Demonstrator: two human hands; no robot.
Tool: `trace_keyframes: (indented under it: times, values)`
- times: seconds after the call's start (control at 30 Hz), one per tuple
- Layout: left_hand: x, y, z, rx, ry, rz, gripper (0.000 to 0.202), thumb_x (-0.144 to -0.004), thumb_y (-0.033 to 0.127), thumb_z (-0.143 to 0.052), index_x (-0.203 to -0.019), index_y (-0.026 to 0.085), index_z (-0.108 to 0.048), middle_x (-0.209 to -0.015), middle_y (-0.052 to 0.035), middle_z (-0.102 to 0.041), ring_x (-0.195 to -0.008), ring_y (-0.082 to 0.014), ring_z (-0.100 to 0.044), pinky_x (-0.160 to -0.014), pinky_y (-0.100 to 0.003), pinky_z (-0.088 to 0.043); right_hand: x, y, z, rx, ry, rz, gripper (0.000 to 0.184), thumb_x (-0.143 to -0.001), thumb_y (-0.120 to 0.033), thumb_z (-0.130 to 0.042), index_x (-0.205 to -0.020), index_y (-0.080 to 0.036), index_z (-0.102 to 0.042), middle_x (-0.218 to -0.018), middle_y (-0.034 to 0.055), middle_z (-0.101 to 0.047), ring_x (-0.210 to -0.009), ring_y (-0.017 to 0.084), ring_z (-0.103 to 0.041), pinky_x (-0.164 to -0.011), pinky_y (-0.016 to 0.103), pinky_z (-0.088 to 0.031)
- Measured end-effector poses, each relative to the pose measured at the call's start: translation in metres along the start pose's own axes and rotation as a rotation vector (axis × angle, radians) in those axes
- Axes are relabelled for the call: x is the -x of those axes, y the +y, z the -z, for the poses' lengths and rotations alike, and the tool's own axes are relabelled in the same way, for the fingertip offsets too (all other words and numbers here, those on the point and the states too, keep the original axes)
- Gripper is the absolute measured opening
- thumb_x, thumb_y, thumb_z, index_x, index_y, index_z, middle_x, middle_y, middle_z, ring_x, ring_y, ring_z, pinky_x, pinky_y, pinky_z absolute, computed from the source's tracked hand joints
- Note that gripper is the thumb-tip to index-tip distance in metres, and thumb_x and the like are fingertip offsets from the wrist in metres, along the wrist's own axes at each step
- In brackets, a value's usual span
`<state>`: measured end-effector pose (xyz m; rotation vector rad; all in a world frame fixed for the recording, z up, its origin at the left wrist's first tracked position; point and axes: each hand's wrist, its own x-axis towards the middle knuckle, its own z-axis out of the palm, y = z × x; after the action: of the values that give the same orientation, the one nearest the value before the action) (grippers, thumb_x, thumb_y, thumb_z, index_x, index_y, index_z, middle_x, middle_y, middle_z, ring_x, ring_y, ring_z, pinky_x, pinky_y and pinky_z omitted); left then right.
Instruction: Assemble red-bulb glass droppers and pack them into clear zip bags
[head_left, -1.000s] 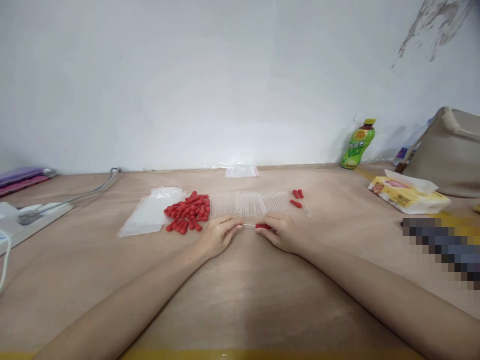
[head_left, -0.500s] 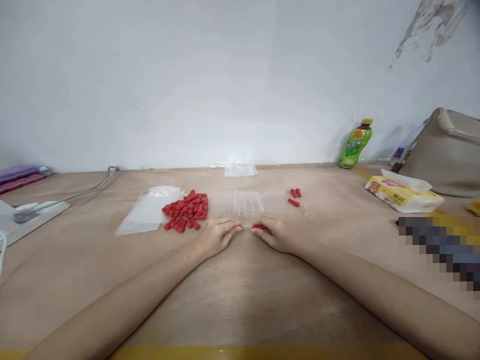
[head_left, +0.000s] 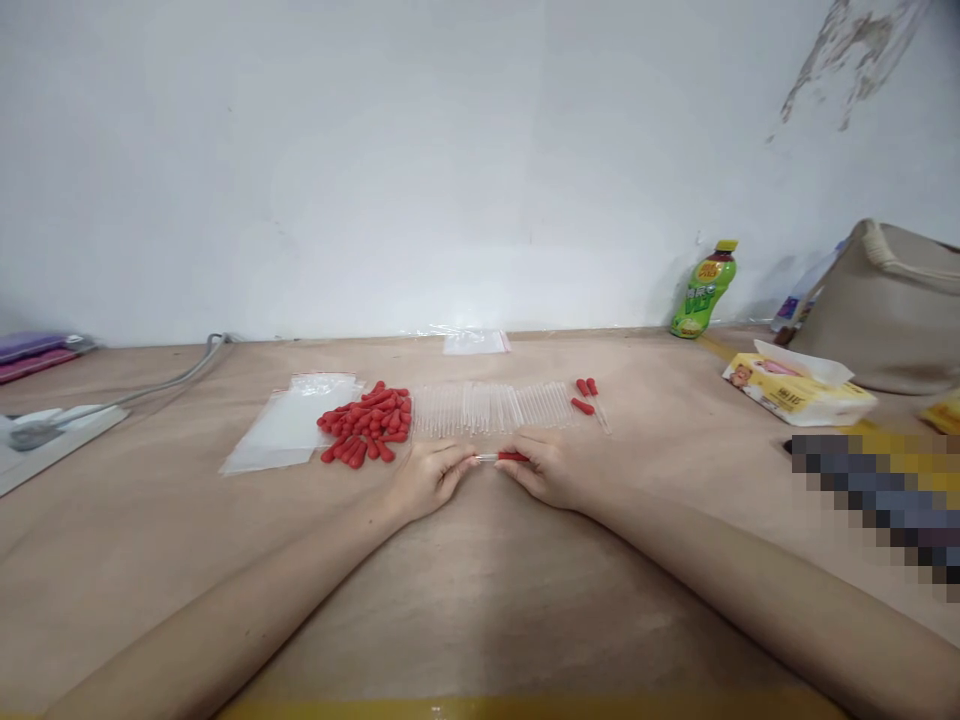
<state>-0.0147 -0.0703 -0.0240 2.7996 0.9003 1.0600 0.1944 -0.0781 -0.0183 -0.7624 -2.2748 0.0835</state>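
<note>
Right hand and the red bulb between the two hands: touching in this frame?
Touching. The head view shows the right hand gripping the red bulb, thumb along its near side.

The red bulbs are looking matt and rubbery. The tubes are gleaming smoothly; the bags are showing glossy plastic.
</note>
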Motion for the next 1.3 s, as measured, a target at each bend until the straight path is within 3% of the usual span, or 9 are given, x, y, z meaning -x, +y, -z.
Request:
trace_keyframes:
  times: [0.17,0.37,0.47,0.6,0.73,0.83,0.93,1.03,1.3]
  values:
    - [-0.002,0.001,0.001,0.038,-0.011,0.069,0.023,-0.088,0.024,-0.042,-0.087,0.016,-0.063,-0.067,-0.0018,-0.061,-0.059,-0.0114,-0.055,-0.056,-0.021,-0.043,-0.001,0.006,-0.006,-0.161,0.069,-0.068,0.014,-0.083,-0.026,-0.049,-0.083,-0.018,-0.06,-0.077,0.0045,-0.063,-0.071,0.014,-0.057,-0.065,0.026,-0.046]
    - [-0.005,-0.001,0.005,0.019,-0.019,0.043,0.029,-0.088,0.027,-0.041,-0.111,0.017,-0.055,-0.097,-0.0069,-0.063,-0.087,-0.0178,-0.056,-0.078,-0.032,-0.044,-0.01,0.01,-0.009,-0.574,0.259,-0.415,0.025,-0.073,-0.037,-0.06,-0.091,-0.019,-0.055,-0.075,0.0013,-0.062,-0.07,0.013,-0.059,-0.065,0.027,-0.047]
    - [-0.004,-0.003,0.007,-0.037,-0.033,0.088,0.038,-0.088,0.028,-0.039,-0.123,0.015,-0.045,-0.11,-0.0099,-0.057,-0.099,-0.0213,-0.05,-0.087,-0.038,-0.039,-0.023,0.028,0.013,-0.685,0.439,-0.544,0.035,-0.067,-0.042,-0.063,-0.09,-0.018,-0.052,-0.072,0.0002,-0.058,-0.066,0.012,-0.057,-0.06,0.025,-0.046]
    - [-0.002,-0.004,0.006,-0.043,-0.043,0.144,0.038,-0.088,0.03,-0.039,-0.124,0.015,-0.043,-0.11,-0.0099,-0.055,-0.101,-0.0211,-0.048,-0.088,-0.037,-0.039,-0.033,0.076,0.06,-0.579,0.573,-0.688,0.039,-0.074,-0.039,-0.055,-0.106,-0.019,-0.051,-0.071,-0.0004,-0.056,-0.061,0.011,-0.054,-0.056,0.024,-0.042]
    - [-0.004,-0.003,0.004,-0.04,-0.091,0.141,0.031,-0.089,0.029,-0.039,-0.113,0.017,-0.053,-0.106,-0.0076,-0.057,-0.097,-0.0198,-0.05,-0.086,-0.036,-0.04,-0.019,0.126,0.083,-0.303,0.536,-0.818,0.044,-0.072,-0.033,-0.057,-0.111,-0.016,-0.045,-0.062,-0.0023,-0.053,-0.059,0.013,-0.053,-0.055,0.026,-0.04]
    - [-0.005,-0.002,0.004,-0.033,-0.122,0.154,0.029,-0.089,0.029,-0.038,-0.107,0.018,-0.057,-0.103,-0.0068,-0.057,-0.096,-0.019,-0.051,-0.085,-0.035,-0.041,-0.001,0.146,0.077,-0.097,0.353,-0.879,0.032,-0.07,-0.033,-0.058,-0.096,-0.015,-0.051,-0.056,-0.003,-0.051,-0.053,0.012,-0.05,-0.051,0.024,-0.037]
    - [-0.006,-0.001,0.004,-0.02,-0.134,0.161,0.029,-0.089,0.03,-0.037,-0.104,0.018,-0.06,-0.103,-0.0067,-0.058,-0.096,-0.0187,-0.051,-0.085,-0.034,-0.041,0.008,0.15,0.065,0.078,0.176,-0.881,0.021,-0.072,-0.031,-0.055,-0.086,-0.016,-0.055,-0.055,-0.0026,-0.052,-0.052,0.011,-0.049,-0.05,0.022,-0.034]
    - [-0.005,-0.001,0.004,-0.019,-0.14,0.17,0.029,-0.089,0.03,-0.038,-0.103,0.019,-0.06,-0.103,-0.0067,-0.058,-0.096,-0.0189,-0.051,-0.085,-0.034,-0.041,0.01,0.15,0.056,0.166,0.105,-0.861,0.021,-0.074,-0.031,-0.051,-0.089,-0.017,-0.057,-0.055,-0.0018,-0.054,-0.052,0.011,-0.05,-0.05,0.021,-0.032]
    - [-0.006,-0.001,0.004,-0.03,-0.149,0.17,0.028,-0.088,0.03,-0.039,-0.1,0.018,-0.061,-0.103,-0.0069,-0.057,-0.095,-0.0192,-0.052,-0.084,-0.035,-0.041,0.015,0.16,0.052,0.185,0.111,-0.86,0.031,-0.074,-0.039,-0.051,-0.094,-0.016,-0.059,-0.06,0.0003,-0.057,-0.058,0.013,-0.053,-0.054,0.022,-0.035]
